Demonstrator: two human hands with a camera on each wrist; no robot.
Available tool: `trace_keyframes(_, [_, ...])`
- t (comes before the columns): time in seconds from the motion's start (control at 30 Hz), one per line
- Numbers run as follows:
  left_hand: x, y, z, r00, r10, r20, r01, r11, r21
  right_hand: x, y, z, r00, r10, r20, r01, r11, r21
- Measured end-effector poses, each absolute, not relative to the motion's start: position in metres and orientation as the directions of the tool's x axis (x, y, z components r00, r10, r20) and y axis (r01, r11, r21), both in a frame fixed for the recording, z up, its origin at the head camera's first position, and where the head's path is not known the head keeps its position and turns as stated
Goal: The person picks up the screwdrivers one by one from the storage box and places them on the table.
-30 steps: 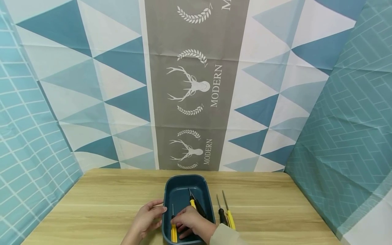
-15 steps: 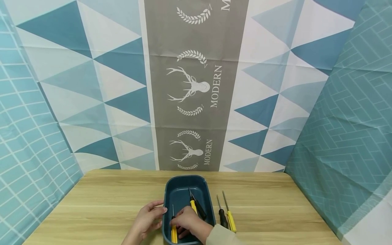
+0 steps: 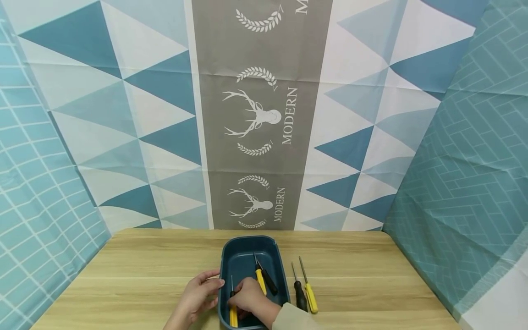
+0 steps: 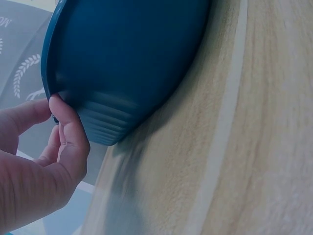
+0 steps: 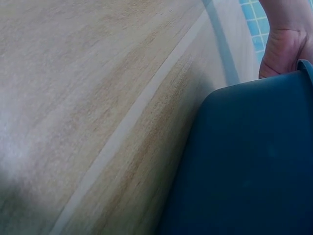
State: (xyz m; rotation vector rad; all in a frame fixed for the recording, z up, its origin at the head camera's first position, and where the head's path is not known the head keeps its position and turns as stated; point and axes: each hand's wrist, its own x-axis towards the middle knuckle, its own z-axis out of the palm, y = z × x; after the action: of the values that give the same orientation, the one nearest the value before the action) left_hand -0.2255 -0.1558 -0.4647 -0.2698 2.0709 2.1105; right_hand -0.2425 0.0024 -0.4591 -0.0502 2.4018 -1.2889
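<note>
A dark blue tray (image 3: 231,247) stands on the table. My left hand (image 3: 198,293) pinches its left rim between thumb and fingers, which the left wrist view shows closely at the rim (image 4: 45,73). Inside the tray my right hand (image 3: 251,295) pinches a yellow-and-black screwdriver (image 3: 233,316) on the left side. Its thin shaft points away from me, and the fingers cover part of the handle. To the right in the tray lie another yellow-handled screwdriver (image 3: 259,277) and a black-handled one (image 3: 270,282). The right wrist view shows the tray's outer wall (image 5: 254,156), not my right hand.
Right of the tray, a black-handled screwdriver (image 3: 300,295) and a yellow-handled screwdriver (image 3: 311,298) lie side by side on the wooden table (image 3: 156,256). Patterned sheets (image 3: 255,137) hang behind the table and along both sides.
My right hand has shifted slightly left in the tray, and the screwdriver under its fingers has moved slightly left with it. My left hand keeps its place on the rim.
</note>
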Motion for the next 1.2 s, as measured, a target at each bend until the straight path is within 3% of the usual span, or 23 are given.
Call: trace_keyframes(1.2, [-0.224, -0.157, -0.465, -0.972, 0.013, -0.236, -0.236, -0.001, 0.972, -0.241, 0.015, -0.458, -0.841, -0.288, -0.458, 0.285, 0.484, -0.827])
